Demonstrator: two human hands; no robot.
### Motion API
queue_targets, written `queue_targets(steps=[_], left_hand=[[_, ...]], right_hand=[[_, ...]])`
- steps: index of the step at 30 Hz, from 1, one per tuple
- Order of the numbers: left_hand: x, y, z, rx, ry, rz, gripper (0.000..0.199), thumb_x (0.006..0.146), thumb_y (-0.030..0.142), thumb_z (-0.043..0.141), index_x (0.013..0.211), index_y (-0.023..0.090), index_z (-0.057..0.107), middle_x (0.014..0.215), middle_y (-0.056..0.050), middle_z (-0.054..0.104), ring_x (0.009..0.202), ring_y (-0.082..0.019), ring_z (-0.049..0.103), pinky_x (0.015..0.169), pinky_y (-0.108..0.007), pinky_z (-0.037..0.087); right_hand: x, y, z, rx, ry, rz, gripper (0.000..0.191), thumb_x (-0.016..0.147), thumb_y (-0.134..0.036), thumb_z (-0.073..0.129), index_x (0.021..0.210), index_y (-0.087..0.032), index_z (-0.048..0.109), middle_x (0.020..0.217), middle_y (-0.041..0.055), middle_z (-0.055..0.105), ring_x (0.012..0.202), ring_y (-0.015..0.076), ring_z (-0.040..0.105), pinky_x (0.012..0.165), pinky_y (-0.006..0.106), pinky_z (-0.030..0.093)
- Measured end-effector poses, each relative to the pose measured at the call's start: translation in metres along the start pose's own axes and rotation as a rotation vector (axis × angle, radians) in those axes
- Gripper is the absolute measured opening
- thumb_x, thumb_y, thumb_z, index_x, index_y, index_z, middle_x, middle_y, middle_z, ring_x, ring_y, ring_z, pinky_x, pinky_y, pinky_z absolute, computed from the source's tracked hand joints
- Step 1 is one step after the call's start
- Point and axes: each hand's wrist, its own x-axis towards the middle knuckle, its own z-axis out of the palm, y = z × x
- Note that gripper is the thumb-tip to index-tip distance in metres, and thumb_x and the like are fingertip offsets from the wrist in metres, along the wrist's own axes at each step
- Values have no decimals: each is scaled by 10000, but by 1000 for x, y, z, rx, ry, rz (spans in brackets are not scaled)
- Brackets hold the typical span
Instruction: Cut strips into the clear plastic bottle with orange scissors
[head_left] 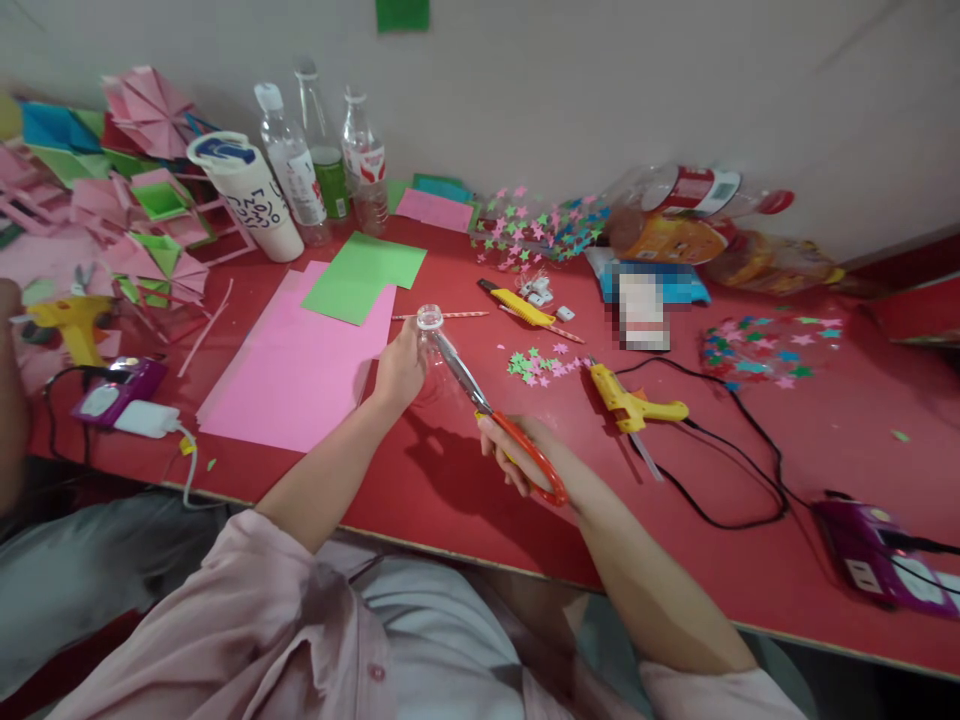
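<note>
Head view: the left hand (pixel 403 368) is closed around the side of a bottle (pixel 430 318), and the right hand (pixel 529 440) grips scissors (pixel 466 375) by their handles. The bottle is over the red table (pixel 420 480), in front of the person. It is clear and colourless, with a ringed, open mouth facing up and a see-through body; its lower part blurs into the red behind it, so its full shape cannot be told. The scissors have long silver blades and orange-red handles with yellow inside; they slant up and left, tips at the bottle just below its mouth.

A striped pencil (pixel 457 315) lies just behind the bottle. Left of it, a green sheet (pixel 365 275) overlaps pink paper (pixel 300 360). To the right are small loose stars (pixel 536 368), a yellow cutter (pixel 525 306) and a yellow glue gun (pixel 630 400) with a black cord.

Farther back, three upright bottles (pixel 365 165) stand beside a white cup (pixel 262 205). Folded paper pieces (pixel 154 200) crowd the far left, near a second glue gun (pixel 75 318) and a purple power strip (pixel 120 390).
</note>
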Motion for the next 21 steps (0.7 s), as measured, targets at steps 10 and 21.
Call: queue_targets(steps=[10, 21], left_hand=[[4, 6, -6, 118, -51, -25, 281, 826, 76, 550, 1025, 245, 655, 821, -48, 681, 676, -211, 606, 671, -336, 451], [1, 6, 1, -179, -34, -125, 354, 809, 6, 549, 1058, 233, 660, 739, -10, 666, 741, -197, 652, 791, -352, 526]], right_hand=[[-8, -4, -18, -4, -99, -31, 533, 896, -713, 492, 680, -228, 529, 360, -80, 427, 289, 95, 438, 445, 245, 471], [-6, -4, -9, -25, -62, -32, 526, 892, -692, 524, 678, -212, 535, 369, -74, 453, 308, 88, 446, 496, 242, 480]])
